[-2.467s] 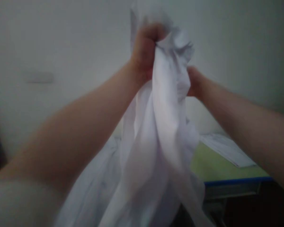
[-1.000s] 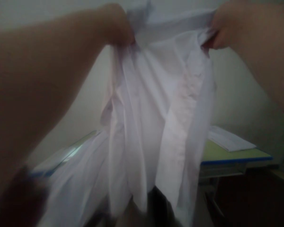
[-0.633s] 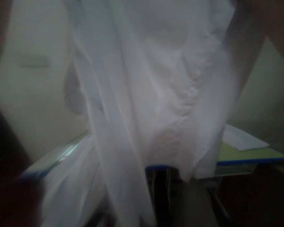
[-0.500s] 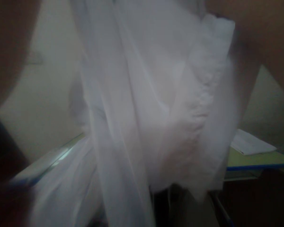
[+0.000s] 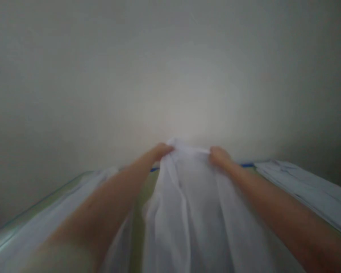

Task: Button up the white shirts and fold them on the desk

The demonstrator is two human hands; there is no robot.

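Both my arms reach forward, away from me, over a table. My left hand [image 5: 162, 151] is closed on the upper edge of a thin white garment [image 5: 200, 201], near its left corner. A short way to the right, my right hand [image 5: 219, 156] grips the same edge, which is pulled fairly straight between the two. From there the garment drapes down towards me in long loose folds, and its lower part runs out of view. Blur hides which kind of garment it is.
The greenish tabletop [image 5: 140, 227] with a blue edge lies under the cloth. Folded white fabric [image 5: 307, 185] rests on the right side. More white cloth [image 5: 59, 218] lies along the left, partly behind my left arm. A plain grey wall [image 5: 176, 76] stands behind the table.
The garment, held up close before the camera earlier, is now farther off and lower, over the table. My arms have stretched out forward, and the view shows more wall.
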